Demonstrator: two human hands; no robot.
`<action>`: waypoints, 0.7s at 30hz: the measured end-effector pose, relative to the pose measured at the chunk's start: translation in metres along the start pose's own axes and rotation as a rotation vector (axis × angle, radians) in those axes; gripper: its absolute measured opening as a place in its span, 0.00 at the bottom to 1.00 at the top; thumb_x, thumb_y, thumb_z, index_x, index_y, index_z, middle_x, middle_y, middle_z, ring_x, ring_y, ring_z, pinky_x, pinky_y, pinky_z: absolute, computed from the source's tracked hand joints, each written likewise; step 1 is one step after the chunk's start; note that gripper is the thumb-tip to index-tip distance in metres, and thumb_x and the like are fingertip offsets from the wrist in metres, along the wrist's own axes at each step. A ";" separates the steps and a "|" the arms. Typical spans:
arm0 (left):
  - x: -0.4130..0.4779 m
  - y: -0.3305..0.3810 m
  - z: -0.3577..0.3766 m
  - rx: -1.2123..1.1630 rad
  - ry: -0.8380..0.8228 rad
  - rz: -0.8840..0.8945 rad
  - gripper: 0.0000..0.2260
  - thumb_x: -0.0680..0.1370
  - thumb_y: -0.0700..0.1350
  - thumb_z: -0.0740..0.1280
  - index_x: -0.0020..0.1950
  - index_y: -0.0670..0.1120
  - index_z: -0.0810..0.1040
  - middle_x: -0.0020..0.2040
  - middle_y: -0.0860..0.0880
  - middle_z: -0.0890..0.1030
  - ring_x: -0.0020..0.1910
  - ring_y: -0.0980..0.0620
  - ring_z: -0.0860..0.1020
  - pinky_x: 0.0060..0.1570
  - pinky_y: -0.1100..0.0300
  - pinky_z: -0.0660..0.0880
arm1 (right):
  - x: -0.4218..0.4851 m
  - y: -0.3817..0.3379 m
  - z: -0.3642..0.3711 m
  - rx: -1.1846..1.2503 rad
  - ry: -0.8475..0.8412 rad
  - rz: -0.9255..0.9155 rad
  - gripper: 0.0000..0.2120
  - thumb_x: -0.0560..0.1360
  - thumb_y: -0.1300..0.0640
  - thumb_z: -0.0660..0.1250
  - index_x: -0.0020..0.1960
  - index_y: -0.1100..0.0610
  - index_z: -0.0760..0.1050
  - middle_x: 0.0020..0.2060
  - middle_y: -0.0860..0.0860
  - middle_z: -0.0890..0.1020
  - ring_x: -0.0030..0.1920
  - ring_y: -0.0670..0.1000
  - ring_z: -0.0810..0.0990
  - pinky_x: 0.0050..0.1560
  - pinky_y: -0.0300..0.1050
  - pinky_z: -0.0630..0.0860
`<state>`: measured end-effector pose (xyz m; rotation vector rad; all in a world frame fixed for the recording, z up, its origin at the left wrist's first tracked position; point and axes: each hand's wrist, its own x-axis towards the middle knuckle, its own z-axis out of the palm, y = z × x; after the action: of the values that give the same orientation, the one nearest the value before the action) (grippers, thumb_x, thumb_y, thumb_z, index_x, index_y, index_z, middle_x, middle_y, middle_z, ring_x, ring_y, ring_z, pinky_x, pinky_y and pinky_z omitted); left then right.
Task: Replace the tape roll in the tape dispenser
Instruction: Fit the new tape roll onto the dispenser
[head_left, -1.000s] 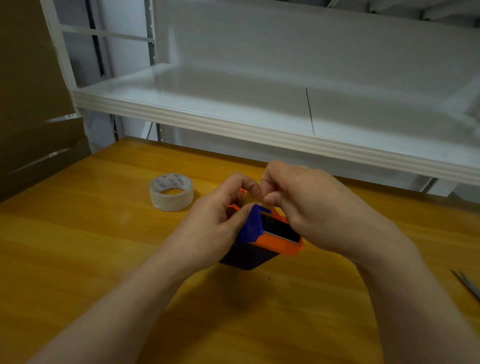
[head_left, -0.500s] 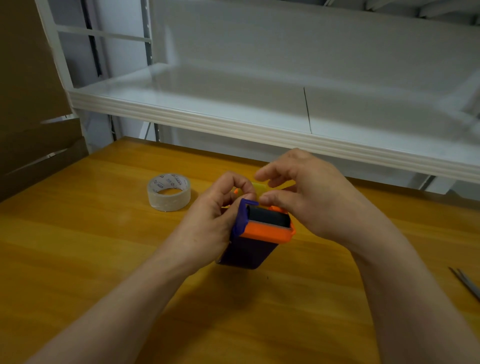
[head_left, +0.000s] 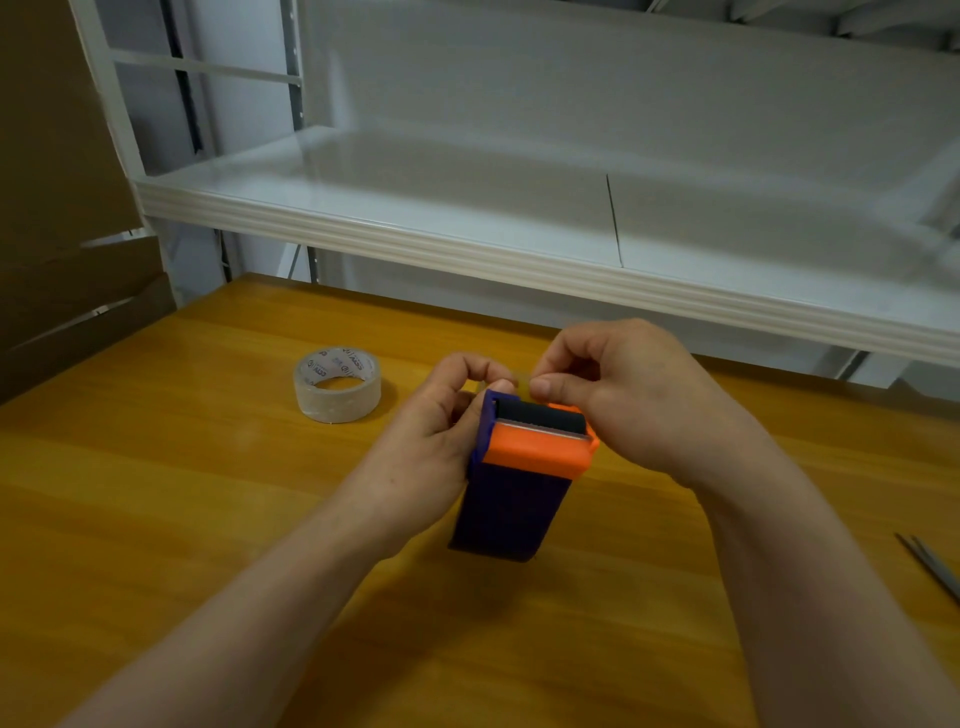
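Note:
A purple and orange tape dispenser (head_left: 514, 483) stands on end on the wooden table (head_left: 208, 519), its black roller facing me. My left hand (head_left: 436, 441) grips the dispenser's left side, thumb on its top corner. My right hand (head_left: 623, 395) is closed at the dispenser's top right, thumb and forefinger pinching a thin clear strip of tape (head_left: 522, 376) just above the roller. A roll of clear tape (head_left: 337, 384) lies flat on the table to the left, apart from both hands. The far side of the dispenser is hidden.
A white metal shelf (head_left: 467, 249) overhangs the back of the table just above the hands. Brown cardboard (head_left: 57, 208) stands at the far left. Scissor tips (head_left: 935, 566) poke in at the right edge.
The dispenser has been tipped more upright, so its roller and purple body face me. My right fingers have closed into a pinch over its top.

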<state>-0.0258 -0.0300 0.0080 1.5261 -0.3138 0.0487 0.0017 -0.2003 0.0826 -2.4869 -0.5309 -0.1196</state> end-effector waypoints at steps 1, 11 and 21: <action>0.000 -0.001 0.001 0.000 0.002 -0.015 0.08 0.81 0.52 0.60 0.58 0.53 0.74 0.41 0.51 0.83 0.33 0.57 0.80 0.30 0.61 0.75 | 0.000 0.001 0.000 0.022 -0.010 0.029 0.05 0.78 0.52 0.71 0.43 0.47 0.80 0.41 0.43 0.82 0.45 0.43 0.79 0.44 0.42 0.76; 0.001 -0.007 0.011 -0.055 -0.043 -0.104 0.27 0.72 0.73 0.50 0.55 0.56 0.74 0.43 0.51 0.83 0.43 0.54 0.83 0.41 0.60 0.78 | 0.005 0.013 0.007 0.068 -0.009 0.221 0.06 0.79 0.55 0.70 0.43 0.53 0.81 0.39 0.49 0.84 0.40 0.47 0.81 0.40 0.43 0.78; -0.006 -0.010 0.006 -0.008 -0.257 -0.155 0.25 0.70 0.51 0.74 0.66 0.59 0.72 0.56 0.57 0.84 0.58 0.56 0.82 0.54 0.60 0.79 | 0.003 0.015 -0.001 0.079 -0.017 0.257 0.07 0.79 0.56 0.69 0.43 0.53 0.81 0.40 0.48 0.84 0.41 0.47 0.81 0.44 0.47 0.80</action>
<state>-0.0301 -0.0358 -0.0032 1.5465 -0.3975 -0.2727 0.0105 -0.2116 0.0763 -2.4564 -0.2148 0.0233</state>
